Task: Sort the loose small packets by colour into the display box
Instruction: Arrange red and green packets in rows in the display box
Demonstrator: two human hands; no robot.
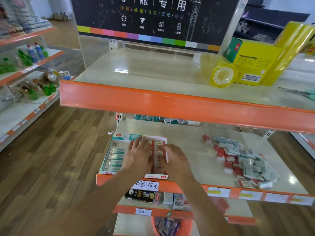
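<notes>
While both hands reach over the middle shelf (pixel 196 150), the display box (pixel 109 156) sits at that shelf's left front corner, its near edge just behind the orange price rail (pixel 221 189). Teal packets (pixel 115 157) lie in a row down the box's left column, and red packets (pixel 157 151) fill the right column. The left hand (pixel 139 155) lies flat over the middle of the box with its fingers (pixel 136 143) straight and spread, their tips toward the far end, touching or just above the packets; which of the two cannot be told through the blur. The right hand (pixel 175 158) lies over the right column and the box's right wall, its fingers (pixel 164 148) loosely bent and pointing left toward the red packets; it covers what is beneath it, and nothing shows pinched in it. Neither hand plainly holds a packet. Well apart to the right on the same shelf lies the loose pile (pixel 242 160) of mixed red and teal packets, with a single red packet (pixel 206 138) just beyond its far left edge. Above, the upper shelf (pixel 153 74) carries a yellow box (pixel 250 65) and a yellow roll (pixel 222 76) beside it. Below the price rail, a lower shelf holds a black box (pixel 143 195) and a few small cartons, and an orange bucket (pixel 170 226) stands lowest. Handwritten price labels (pixel 147 184) are stuck on the rail.
</notes>
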